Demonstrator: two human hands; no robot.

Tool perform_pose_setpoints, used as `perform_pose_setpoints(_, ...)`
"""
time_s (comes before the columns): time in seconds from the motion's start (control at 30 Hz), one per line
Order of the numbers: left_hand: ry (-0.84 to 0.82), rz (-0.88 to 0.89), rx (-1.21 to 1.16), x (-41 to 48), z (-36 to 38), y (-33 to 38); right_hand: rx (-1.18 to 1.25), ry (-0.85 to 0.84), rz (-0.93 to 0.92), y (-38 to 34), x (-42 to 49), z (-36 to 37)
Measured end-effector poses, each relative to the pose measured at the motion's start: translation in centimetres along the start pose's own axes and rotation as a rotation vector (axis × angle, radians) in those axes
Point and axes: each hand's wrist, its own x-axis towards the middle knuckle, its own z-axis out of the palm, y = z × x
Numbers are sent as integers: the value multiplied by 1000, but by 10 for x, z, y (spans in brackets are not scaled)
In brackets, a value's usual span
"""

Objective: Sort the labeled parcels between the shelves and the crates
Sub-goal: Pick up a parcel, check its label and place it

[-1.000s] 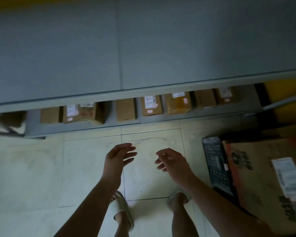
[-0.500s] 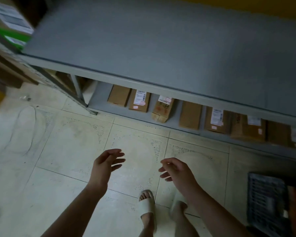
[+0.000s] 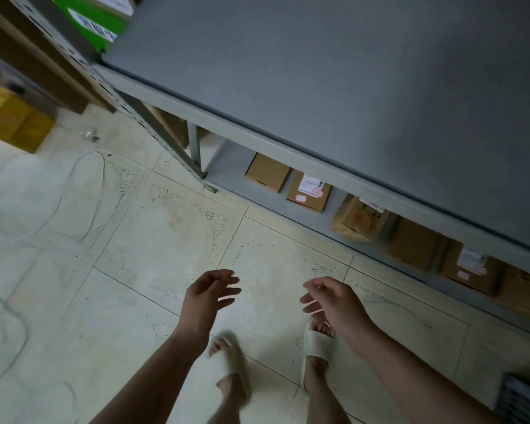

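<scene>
My left hand (image 3: 207,296) and my right hand (image 3: 334,302) hang over the tiled floor, fingers loosely spread, holding nothing. A grey metal shelf (image 3: 334,87) with a bare top board fills the upper right. Under it, on the bottom board, stand several brown cardboard parcels: a plain one (image 3: 268,172), one with a white label (image 3: 309,192), a tilted one (image 3: 360,220) and more toward the right (image 3: 468,269). A green box with a label (image 3: 95,19) sits at the shelf's top left corner. Both hands are well short of the parcels.
A dark plastic crate's corner (image 3: 522,399) shows at the bottom right. Yellow boxes (image 3: 9,117) stand on the floor at the left. A thin cable (image 3: 83,191) loops over the tiles. My feet in pale slippers (image 3: 315,347) stand below the hands.
The view has swung left: the shelf slid right, the crate with its large cardboard box mostly left the frame, and the green box and yellow boxes came into view. Both hands stay empty.
</scene>
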Motion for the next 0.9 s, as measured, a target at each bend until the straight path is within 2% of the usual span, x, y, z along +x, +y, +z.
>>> perform_pose_setpoints(0.1, -45, -14, 15, 37, -9, 4, -89, -18, 3, -8, 34, 27)
perform_pose_setpoints(0.23, -180, -46, 134, 91, -30, 1, -182, 57, 44, -4, 73, 68)
perform_pose_setpoints(0.33, -262, -17, 268, 155, -55, -4, -112, 173, 63, 6, 108, 100)
perform_pose_setpoints(0.5, -269, 66, 426, 261, -77, -3, -58, 305, 44, 15, 191, 140)
perform_pose_setpoints(0.7, -254, 273, 529, 380, -19, 16, -189, 458, -144, -17, 313, 134)
perform_pose_setpoints(0.8, -239, 384, 549, 427, 29, 31, -208, 470, -240, -34, 360, 127)
perform_pose_setpoints(0.9, -219, 454, 624, 468, 65, 31, -225, 479, -250, -39, 391, 126)
